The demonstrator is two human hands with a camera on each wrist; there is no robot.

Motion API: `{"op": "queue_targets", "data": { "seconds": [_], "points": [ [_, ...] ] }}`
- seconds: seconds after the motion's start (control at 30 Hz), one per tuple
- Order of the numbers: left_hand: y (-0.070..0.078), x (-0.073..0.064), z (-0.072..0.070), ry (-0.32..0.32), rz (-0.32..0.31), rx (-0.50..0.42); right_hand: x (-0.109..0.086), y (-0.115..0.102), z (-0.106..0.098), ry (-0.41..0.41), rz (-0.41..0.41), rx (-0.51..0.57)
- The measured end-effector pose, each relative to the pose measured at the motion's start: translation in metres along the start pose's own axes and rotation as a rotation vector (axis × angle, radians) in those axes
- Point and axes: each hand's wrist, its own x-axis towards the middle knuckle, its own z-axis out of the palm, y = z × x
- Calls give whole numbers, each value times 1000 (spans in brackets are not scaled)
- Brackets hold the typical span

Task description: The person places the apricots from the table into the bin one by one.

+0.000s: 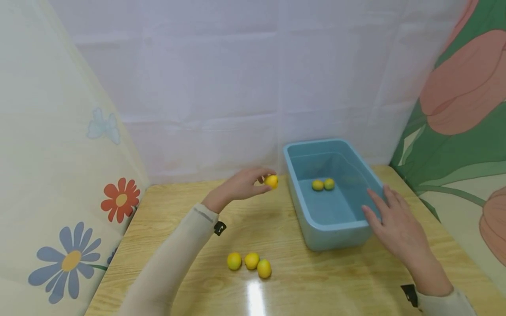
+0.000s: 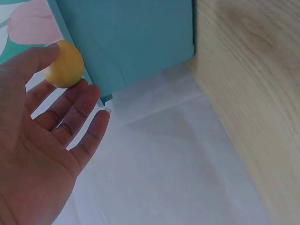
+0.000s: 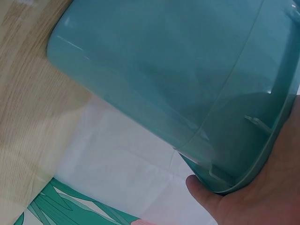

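Note:
My left hand [image 1: 250,183] pinches a small yellow citrus fruit [image 1: 271,181] between thumb and fingertips, held up just left of the bin. In the left wrist view the same fruit [image 2: 64,65] sits at the thumb and first fingers, and the little finger stands away from it. The blue plastic bin [image 1: 297,188] has two greenish-yellow fruits [image 1: 323,184] on its floor. At the bin's near right corner, my right hand [image 1: 403,228] has its fingers spread and fairly straight over the rim. In the right wrist view, the bin wall [image 3: 154,75] hides part of that hand.
Three more yellow-green fruits [image 1: 252,261] lie together on the wooden table [image 1: 205,289], near the front. A white cloth [image 1: 197,87] hangs behind the table. Flower-printed sheets stand at the left [image 1: 63,166] and right [image 1: 466,145].

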Motion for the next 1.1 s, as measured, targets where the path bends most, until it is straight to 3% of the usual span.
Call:
{"op": "queue_targets", "data": {
  "seconds": [0.57, 0.87, 1.1],
  "points": [
    [12, 54, -22, 3, 6, -27, 1, 3, -2, 7, 6, -11],
    [22, 81, -20, -21, -9, -26, 1, 3, -1, 6, -1, -12],
    [39, 101, -18, -54, -8, 21, 0, 2, -1, 13, -1, -8]
  ]
}}
